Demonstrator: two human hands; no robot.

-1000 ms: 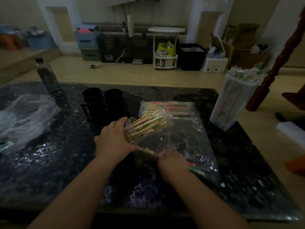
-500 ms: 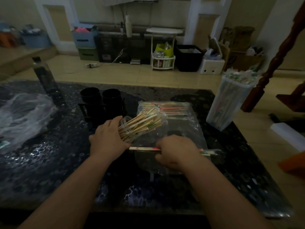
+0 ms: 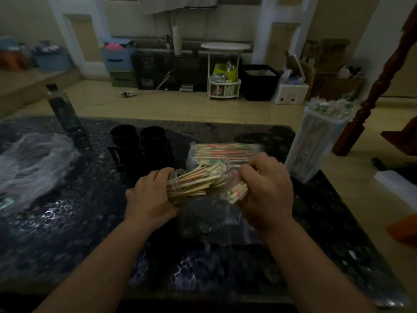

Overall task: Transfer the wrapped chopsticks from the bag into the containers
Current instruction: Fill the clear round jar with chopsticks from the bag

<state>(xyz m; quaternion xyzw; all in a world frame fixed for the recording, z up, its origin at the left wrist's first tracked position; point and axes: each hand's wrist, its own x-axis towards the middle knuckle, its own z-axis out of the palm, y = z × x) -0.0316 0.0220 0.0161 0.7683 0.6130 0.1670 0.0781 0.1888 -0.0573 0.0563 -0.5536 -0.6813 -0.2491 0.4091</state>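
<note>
My left hand [image 3: 150, 197] grips a bundle of wrapped chopsticks [image 3: 196, 182] at its near end, held level above the table. My right hand [image 3: 266, 188] holds a smaller handful of wrapped chopsticks [image 3: 237, 192], pressed against the far end of that bundle. Beneath both hands lies the clear plastic bag [image 3: 216, 220], with more wrapped chopsticks [image 3: 222, 152] inside its far end. Two black round containers [image 3: 138, 137] stand in a black rack just left of the bag. A tall clear container [image 3: 316, 141] packed with wrapped chopsticks stands at the table's right edge.
A crumpled clear plastic bag [image 3: 33, 163] lies on the dark patterned table [image 3: 79, 233] at the left. A dark bottle [image 3: 62, 111] stands at the back left. Beyond the table are the floor, storage boxes and a white shelf.
My right hand has lifted chopsticks out of the bag, swung them up and brought them against the bundle in my left hand. The left hand has stayed almost still.
</note>
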